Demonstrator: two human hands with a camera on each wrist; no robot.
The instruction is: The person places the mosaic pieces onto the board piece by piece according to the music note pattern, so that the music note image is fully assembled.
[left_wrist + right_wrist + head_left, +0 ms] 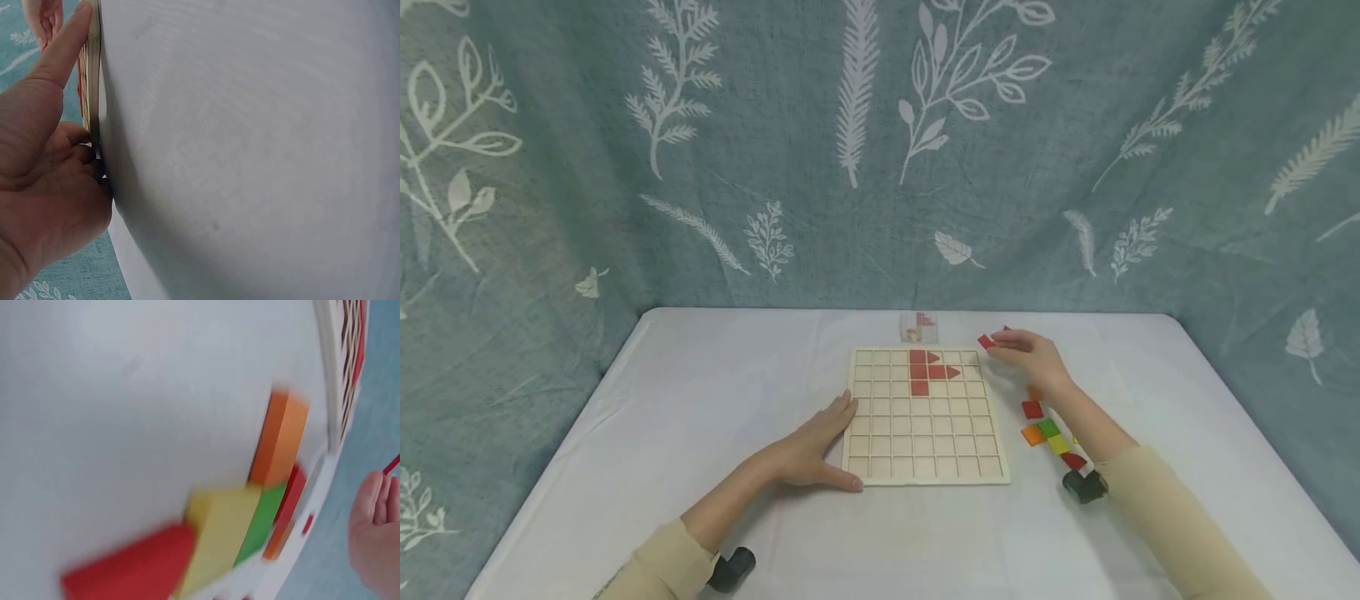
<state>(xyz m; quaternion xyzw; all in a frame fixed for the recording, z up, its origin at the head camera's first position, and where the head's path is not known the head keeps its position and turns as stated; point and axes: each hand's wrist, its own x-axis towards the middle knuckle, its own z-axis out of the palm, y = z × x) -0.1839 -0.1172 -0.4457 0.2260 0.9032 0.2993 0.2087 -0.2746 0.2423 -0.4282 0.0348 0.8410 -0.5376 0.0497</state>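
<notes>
A cream grid board (925, 437) lies flat on the table, with several red square tiles (919, 372) and red pointed tiles (953, 372) in its upper cells. My left hand (816, 442) spans the board's left side, its fingers and thumb extended against the edge. In the left wrist view the thumb (62, 50) lies along the board's rim. Beyond the board's top right corner, my right hand (1030, 354) pinches a small red tile (986, 342) at its fingertips. The right wrist view shows that red tile (392, 464) only partly.
Right of the board lie loose tiles: orange (1033, 434), green (1047, 427), yellow (1058, 444), and red (1032, 409), some beneath the right forearm. A small picture card (919, 327) stands behind the board. A leaf-patterned curtain (805, 167) hangs behind the white table (730, 358).
</notes>
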